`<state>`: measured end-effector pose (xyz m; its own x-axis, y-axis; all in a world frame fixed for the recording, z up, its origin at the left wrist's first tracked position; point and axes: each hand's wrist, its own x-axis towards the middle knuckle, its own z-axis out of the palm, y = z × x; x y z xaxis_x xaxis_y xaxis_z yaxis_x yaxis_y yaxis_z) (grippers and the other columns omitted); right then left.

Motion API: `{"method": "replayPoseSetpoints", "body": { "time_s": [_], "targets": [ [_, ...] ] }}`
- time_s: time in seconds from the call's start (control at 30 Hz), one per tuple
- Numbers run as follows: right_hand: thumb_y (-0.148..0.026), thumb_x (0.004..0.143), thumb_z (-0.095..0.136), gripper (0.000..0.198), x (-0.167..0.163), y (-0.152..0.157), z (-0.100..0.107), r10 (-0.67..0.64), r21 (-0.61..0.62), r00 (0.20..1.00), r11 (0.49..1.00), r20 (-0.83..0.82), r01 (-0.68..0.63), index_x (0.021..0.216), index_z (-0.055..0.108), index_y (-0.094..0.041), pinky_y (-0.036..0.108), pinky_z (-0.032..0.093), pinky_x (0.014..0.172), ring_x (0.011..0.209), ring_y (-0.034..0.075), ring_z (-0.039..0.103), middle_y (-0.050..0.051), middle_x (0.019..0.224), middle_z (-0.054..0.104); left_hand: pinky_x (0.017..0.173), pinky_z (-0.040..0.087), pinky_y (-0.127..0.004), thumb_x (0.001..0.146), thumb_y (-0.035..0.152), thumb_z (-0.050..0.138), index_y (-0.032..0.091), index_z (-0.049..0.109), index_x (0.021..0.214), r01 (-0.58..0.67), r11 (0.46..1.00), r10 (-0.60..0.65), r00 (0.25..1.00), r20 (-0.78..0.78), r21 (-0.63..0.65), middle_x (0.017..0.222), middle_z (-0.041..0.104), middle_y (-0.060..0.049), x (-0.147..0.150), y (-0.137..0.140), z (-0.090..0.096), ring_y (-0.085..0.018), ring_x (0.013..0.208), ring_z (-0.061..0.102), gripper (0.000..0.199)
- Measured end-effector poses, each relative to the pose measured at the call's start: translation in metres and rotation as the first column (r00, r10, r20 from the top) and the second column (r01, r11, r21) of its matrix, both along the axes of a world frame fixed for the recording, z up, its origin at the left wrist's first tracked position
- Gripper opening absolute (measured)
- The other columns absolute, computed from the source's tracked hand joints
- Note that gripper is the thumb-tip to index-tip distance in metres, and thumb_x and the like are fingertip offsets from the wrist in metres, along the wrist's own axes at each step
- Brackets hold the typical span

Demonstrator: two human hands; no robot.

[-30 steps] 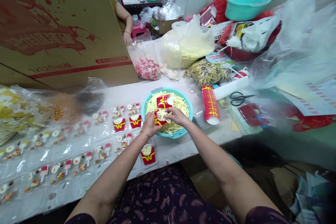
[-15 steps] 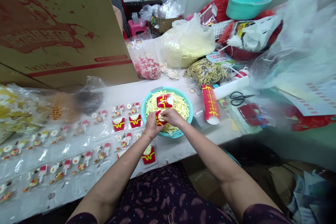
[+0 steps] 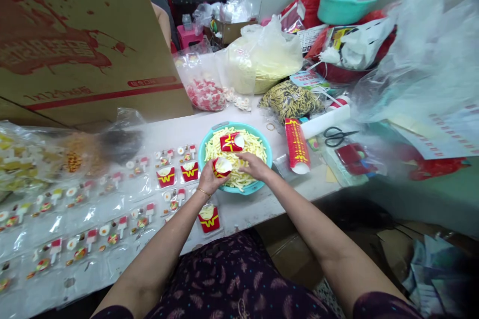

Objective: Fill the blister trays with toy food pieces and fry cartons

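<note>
Head view, centre of frame: red carton (image 3: 222, 166) in grip of left hand (image 3: 209, 179), over turquoise basin (image 3: 256, 187) of fries (image 3: 254, 147); right hand (image 3: 255, 167) just beside, half-curled, cannot tell whether holding anything. Second carton (image 3: 229, 142) atop fries. Lower left: rows of clear packets (image 3: 80, 247).

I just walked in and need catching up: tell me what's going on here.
A person's left hand holds a small red carton over a turquoise basin of pale, fry-shaped pieces. The right hand is close beside it, above the pieces; whether its fingers hold any is hard to tell. A second carton lies on the pieces, and other cartons lie left of the basin.
</note>
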<state>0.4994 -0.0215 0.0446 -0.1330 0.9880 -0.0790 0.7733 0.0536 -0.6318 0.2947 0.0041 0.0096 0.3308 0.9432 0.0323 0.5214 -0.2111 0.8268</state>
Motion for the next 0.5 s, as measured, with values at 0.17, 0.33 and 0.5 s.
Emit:
{"method": "replayPoseSetpoints", "body": {
  "time_s": [0.17,0.33,0.5],
  "targets": [
    [-0.015,0.076,0.051,0.028,-0.011,-0.017,-0.017,0.126,0.070,0.908,0.983,0.401,-0.167,0.102,0.058,-0.020,0.036,0.037,0.083,0.100,0.021,0.045,0.009,0.107,0.055,0.085,0.044,-0.044,0.049,0.034,0.074,0.021,0.039,0.108,-0.007,0.999,0.007,1.000,0.010,0.031,0.103,0.053,-0.007,-0.005,-0.002,-0.008,-0.024,0.096,0.054,0.070],
    [-0.012,0.074,0.049,0.019,0.006,-0.008,-0.023,-0.013,0.073,0.994,0.997,0.106,0.005,0.083,0.065,-0.015,0.027,0.041,0.077,0.084,0.015,0.053,0.007,0.088,0.061,0.084,0.044,-0.045,0.051,0.036,0.073,0.020,0.038,0.109,-0.008,0.998,0.009,1.000,-0.013,0.062,0.102,0.052,-0.006,-0.012,-0.003,-0.010,-0.024,0.096,0.054,0.070],
    [-0.026,0.068,0.057,0.021,0.011,0.008,-0.003,-0.279,-0.199,0.858,0.957,-0.431,0.211,0.082,0.067,-0.014,0.023,0.041,0.057,0.057,0.010,0.051,-0.001,0.063,0.059,0.087,0.042,-0.044,0.051,0.033,0.073,0.016,0.039,0.110,0.026,0.997,-0.022,0.998,-0.059,0.067,0.105,0.051,-0.009,-0.009,-0.001,-0.003,-0.025,0.099,0.051,0.070]
  ]
}}
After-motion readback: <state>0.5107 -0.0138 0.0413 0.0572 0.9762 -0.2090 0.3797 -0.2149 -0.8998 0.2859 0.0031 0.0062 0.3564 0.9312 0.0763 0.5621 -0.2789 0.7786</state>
